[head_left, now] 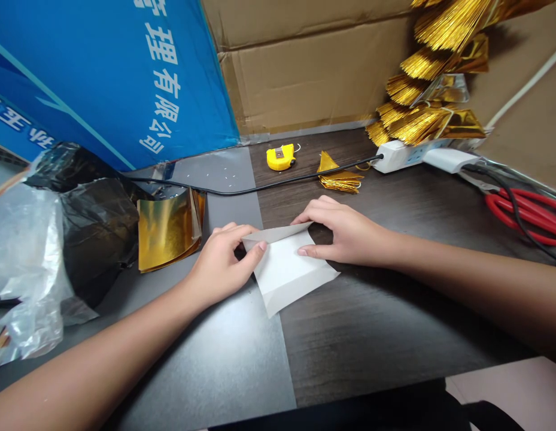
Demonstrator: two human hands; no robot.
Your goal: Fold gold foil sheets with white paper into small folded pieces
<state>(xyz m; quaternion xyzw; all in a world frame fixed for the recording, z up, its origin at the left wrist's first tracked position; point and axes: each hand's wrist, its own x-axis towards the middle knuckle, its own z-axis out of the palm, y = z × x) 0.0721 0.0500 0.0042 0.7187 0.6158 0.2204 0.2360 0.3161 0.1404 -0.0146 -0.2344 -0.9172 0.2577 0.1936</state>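
Note:
A folded white-backed sheet [286, 276] lies on the table between my hands, with a greyish flap folded over along its top. My left hand [226, 263] pinches the sheet's left corner, and my right hand [345, 233] grips its upper right edge. A stack of gold foil sheets [167, 230] lies just left of my left hand. Beyond my right hand sits a small pile of folded gold foil pieces [336, 178].
A yellow tape measure [280, 157] and a white power strip [394, 157] with a black cable [260, 188] stand at the back. Red-handled scissors [524, 216] lie at right. Black and transparent plastic bags [93, 224] bulge at left, below a blue printed board [107, 78]. Gold fringed garlands [430, 81] hang against cardboard [304, 66].

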